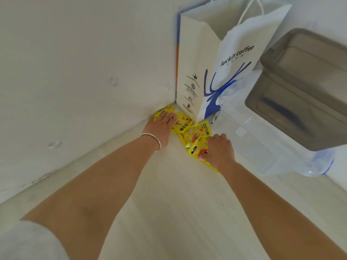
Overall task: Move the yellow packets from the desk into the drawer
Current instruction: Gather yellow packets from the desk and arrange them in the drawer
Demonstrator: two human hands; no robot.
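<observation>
We press our left hand (163, 122) flat on the glossy yellow printed packets (189, 130) at twelve o'clock on the pale desk (169, 194), our right hand (218, 149) pinching another packet's edge.

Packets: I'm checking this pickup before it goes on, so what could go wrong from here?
1. The packets overlap loosely in the corner; the left hand and right hand each lie on a different part, so some may slip out when lifted.
2. The paper bag stands right against the pile; it could tip.
3. No drawer is in view, so the carry may be awkward.
</observation>
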